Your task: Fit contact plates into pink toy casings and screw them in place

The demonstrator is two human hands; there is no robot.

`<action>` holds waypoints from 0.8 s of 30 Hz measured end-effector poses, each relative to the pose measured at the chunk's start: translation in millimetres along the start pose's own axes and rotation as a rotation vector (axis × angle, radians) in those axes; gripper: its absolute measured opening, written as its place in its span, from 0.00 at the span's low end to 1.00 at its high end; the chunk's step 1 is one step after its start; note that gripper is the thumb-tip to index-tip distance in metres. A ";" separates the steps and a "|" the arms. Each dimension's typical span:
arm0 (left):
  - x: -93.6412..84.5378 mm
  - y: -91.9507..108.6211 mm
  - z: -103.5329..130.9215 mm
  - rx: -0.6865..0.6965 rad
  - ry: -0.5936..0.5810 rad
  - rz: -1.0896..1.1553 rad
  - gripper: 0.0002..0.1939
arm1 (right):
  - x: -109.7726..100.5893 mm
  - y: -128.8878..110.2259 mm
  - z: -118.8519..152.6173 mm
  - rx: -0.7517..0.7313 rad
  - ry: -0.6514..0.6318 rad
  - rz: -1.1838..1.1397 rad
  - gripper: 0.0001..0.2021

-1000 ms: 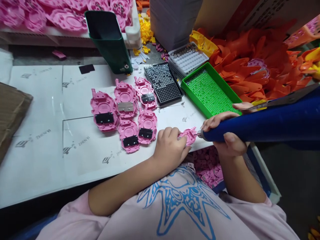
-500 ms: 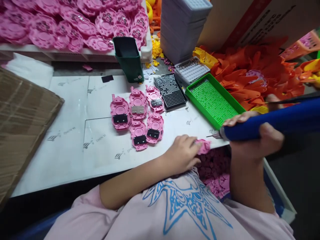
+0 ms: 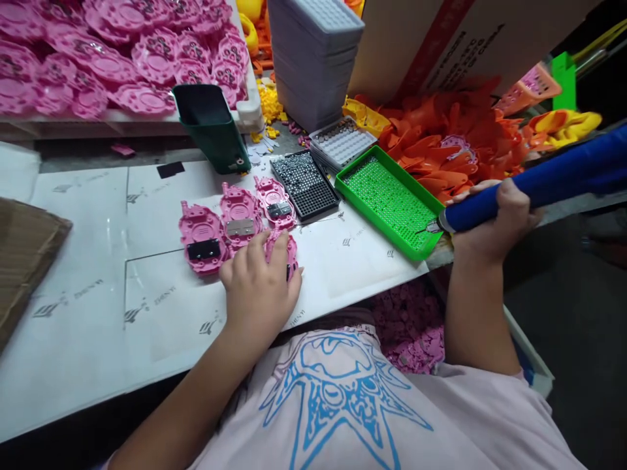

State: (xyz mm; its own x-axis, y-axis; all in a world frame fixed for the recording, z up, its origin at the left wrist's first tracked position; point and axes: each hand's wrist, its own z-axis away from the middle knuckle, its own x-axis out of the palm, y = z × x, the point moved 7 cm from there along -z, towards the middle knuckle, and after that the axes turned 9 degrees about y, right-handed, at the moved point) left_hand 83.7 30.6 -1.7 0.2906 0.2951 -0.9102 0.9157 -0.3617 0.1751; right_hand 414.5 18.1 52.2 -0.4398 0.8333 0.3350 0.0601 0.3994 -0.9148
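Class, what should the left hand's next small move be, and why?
Perhaps the left hand should grip the pink piece beneath it: its fingers are spread over that piece, while the right hand holds the blue driver, bit at the green tray.

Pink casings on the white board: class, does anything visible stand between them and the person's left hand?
Nothing visible does. The left hand spreads over the nearest pink casings, partly hiding them; the black tray and green tray lie off to the right.
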 end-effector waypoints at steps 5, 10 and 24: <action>0.0 0.8 -0.1 -0.023 0.015 0.029 0.23 | 4.4 17.1 -18.9 -0.126 -0.065 0.051 0.20; 0.5 3.0 -2.6 -0.004 0.023 0.052 0.21 | 0.8 31.0 -28.0 -0.102 -0.057 0.040 0.19; -8.7 9.4 -0.7 0.080 0.128 0.235 0.20 | 4.0 31.5 -22.9 -0.077 -0.123 0.051 0.16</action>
State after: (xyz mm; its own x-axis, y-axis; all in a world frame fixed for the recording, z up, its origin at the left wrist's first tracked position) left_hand 89.9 25.3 8.1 0.5302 0.3023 -0.7922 0.7954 -0.5011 0.3411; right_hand 435.2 42.8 29.9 -0.5403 0.8022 0.2539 0.1515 0.3896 -0.9084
